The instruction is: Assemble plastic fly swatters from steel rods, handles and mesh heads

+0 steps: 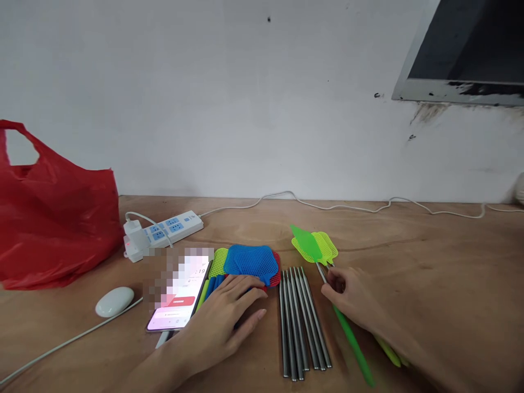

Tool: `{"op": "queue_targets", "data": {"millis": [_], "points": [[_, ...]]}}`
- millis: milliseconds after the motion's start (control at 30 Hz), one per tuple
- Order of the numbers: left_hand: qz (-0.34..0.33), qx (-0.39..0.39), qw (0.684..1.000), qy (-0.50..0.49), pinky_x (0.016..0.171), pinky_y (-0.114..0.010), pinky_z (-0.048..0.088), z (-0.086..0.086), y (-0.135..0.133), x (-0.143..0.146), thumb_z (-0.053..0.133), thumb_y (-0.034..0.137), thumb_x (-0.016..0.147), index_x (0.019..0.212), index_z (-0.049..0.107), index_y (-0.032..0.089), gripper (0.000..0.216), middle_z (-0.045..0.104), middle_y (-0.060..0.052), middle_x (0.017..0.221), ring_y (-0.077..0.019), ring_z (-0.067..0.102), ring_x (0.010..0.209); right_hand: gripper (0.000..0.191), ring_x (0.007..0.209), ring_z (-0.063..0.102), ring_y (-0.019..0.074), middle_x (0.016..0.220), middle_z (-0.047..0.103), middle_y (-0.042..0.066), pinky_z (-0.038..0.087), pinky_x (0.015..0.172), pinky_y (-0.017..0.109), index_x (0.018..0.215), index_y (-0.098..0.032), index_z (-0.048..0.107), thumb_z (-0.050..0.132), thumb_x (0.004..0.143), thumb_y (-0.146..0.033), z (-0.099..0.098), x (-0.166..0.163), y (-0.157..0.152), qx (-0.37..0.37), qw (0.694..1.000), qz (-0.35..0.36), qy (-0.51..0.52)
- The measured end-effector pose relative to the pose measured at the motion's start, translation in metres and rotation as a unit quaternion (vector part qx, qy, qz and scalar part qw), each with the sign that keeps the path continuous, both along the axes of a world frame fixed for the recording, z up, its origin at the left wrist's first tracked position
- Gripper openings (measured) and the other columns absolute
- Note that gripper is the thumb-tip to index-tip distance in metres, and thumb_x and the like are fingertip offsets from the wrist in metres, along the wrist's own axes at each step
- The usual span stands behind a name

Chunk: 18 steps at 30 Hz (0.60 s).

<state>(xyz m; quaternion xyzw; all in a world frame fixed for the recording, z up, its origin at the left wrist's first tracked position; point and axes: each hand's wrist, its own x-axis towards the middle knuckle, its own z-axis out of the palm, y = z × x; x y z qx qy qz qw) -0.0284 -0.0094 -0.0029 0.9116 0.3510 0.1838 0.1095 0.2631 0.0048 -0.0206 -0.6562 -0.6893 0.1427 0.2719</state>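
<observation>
Closest to the camera is a green fly swatter [352, 343], smooth plastic tube handle, thin metal stem, leaf-shaped head by two yellow mesh heads [323, 246]; right hand [352, 297] is curled over its stem, can't tell if it's actually gripping; left hand [219, 322] is well apart, fingers loosely spread over slick blue handles [212, 285], with perforated blue swatter heads [250, 262] just beyond. Between the hands lie shiny slim metal rods [301, 322]; further out there's a glossy phone [192, 289], white power strip [180, 226] and crinkly red bag [57, 224], all on wood-grain tabletop [442, 256].
</observation>
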Motion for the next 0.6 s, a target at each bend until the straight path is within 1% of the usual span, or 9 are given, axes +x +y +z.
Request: {"op": "queue_targets", "data": {"millis": [67,133,200,300,367,433,500,600], "points": [[-0.001,-0.002,1.0,-0.005,0.102,-0.044,0.047,0.001,0.0,0.0,0.047,0.027,0.103,0.123,0.058,0.026,0.023,0.063,-0.005,0.129,-0.0261,0.059,0.118,0.02,0.05,0.042,0.0148,0.049,0.043,-0.004,0.027,0.053,0.029,0.052,-0.024,0.043,0.054,0.069,-0.028,0.002,0.0,0.002,0.003,0.994,0.013,0.108],[-0.002,-0.003,1.0,-0.01,0.102,-0.043,0.047,0.001,0.001,-0.001,0.047,0.027,0.102,0.122,0.059,0.025,0.023,0.063,-0.005,0.128,-0.0257,0.059,0.117,0.021,0.051,0.041,0.0139,0.051,0.041,-0.005,0.028,0.053,0.028,0.054,-0.024,0.044,0.055,0.069,-0.032,0.006,-0.001,0.002,-0.011,0.975,0.024,0.219],[-0.002,-0.005,1.0,-0.014,0.101,-0.042,0.048,0.001,0.001,-0.001,0.048,0.027,0.102,0.122,0.059,0.025,0.023,0.064,-0.005,0.126,-0.0255,0.059,0.116,0.021,0.05,0.038,0.0123,0.052,0.041,-0.006,0.028,0.05,0.026,0.056,-0.023,0.048,0.06,0.069,-0.036,0.012,-0.003,0.0,-0.05,0.949,0.011,0.312],[-0.002,-0.01,1.0,-0.015,0.101,-0.043,0.047,0.0,0.001,-0.001,0.047,0.027,0.103,0.123,0.059,0.025,0.023,0.064,-0.005,0.126,-0.0257,0.059,0.116,0.021,0.048,0.036,0.0096,0.056,0.047,-0.006,0.027,0.044,0.022,0.067,-0.022,0.057,0.068,0.066,-0.04,0.017,-0.006,-0.005,-0.118,0.897,-0.046,0.422],[-0.004,-0.014,1.0,-0.015,0.1,-0.044,0.047,0.0,0.001,-0.001,0.047,0.027,0.103,0.122,0.059,0.025,0.023,0.063,-0.006,0.125,-0.0258,0.059,0.115,0.023,0.047,0.038,0.0086,0.059,0.054,-0.005,0.026,0.042,0.019,0.075,-0.022,0.062,0.071,0.066,-0.042,0.017,-0.007,-0.007,-0.147,0.864,-0.056,0.479],[-0.005,-0.016,1.0,-0.015,0.1,-0.044,0.048,0.0,0.001,0.0,0.047,0.027,0.103,0.122,0.059,0.025,0.022,0.063,-0.006,0.125,-0.0258,0.059,0.115,0.026,0.046,0.039,0.0082,0.06,0.057,-0.005,0.025,0.038,0.017,0.077,-0.022,0.064,0.073,0.066,-0.044,0.017,-0.008,-0.007,-0.168,0.841,-0.025,0.514],[-0.005,-0.015,1.0,-0.017,0.099,-0.044,0.048,0.001,0.0,0.0,0.047,0.027,0.103,0.121,0.059,0.024,0.022,0.063,-0.006,0.125,-0.026,0.059,0.114,0.03,0.044,0.04,0.0078,0.059,0.06,-0.003,0.025,0.035,0.016,0.077,-0.021,0.065,0.075,0.067,-0.048,0.017,-0.009,-0.007,-0.188,0.825,0.015,0.533],[-0.006,-0.013,1.0,-0.02,0.098,-0.044,0.048,0.001,0.0,0.0,0.047,0.026,0.103,0.121,0.059,0.024,0.022,0.064,-0.006,0.123,-0.0261,0.059,0.113,0.04,0.045,0.046,0.008,0.062,0.064,-0.001,0.035,0.036,0.016,0.076,-0.018,0.07,0.078,0.067,-0.057,0.018,-0.012,-0.006,-0.206,0.799,0.048,0.562]]}}
